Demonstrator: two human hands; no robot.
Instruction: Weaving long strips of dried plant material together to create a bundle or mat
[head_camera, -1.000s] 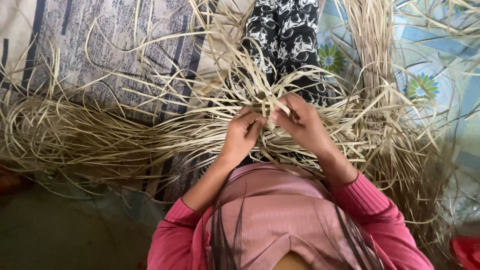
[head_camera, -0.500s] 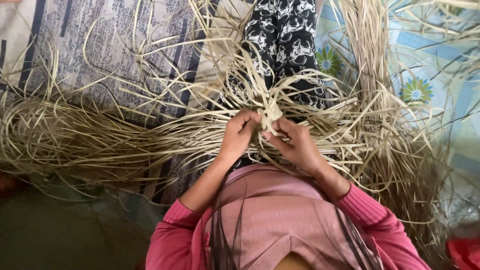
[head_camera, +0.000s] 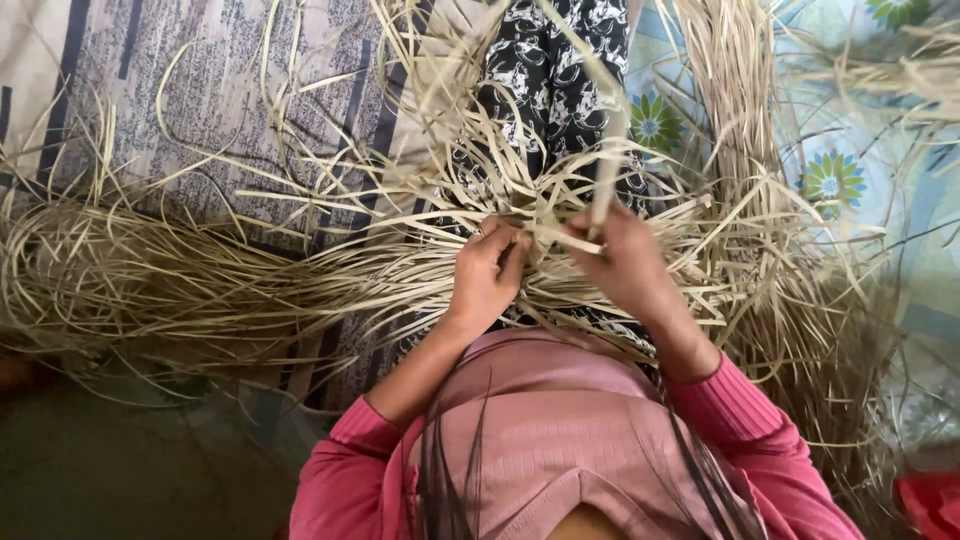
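Woven knot of pale strips (head_camera: 535, 225) sits over my lap. Right hand (head_camera: 625, 265) has lifted, fingers pinching one strip (head_camera: 603, 185) now pulled upward; left hand (head_camera: 487, 275) stays clamped on knot. Loose strips (head_camera: 150, 270) spread across mat (head_camera: 200, 90).

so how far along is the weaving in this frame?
Early. Done: only a small plaited knot of strips shows between the hands. In hand: the left hand pinches that knot, while the right hand lifts one pale strip up from it. Left: nearly everything; the long loose strips fan out unwoven over the patterned mat on both sides.
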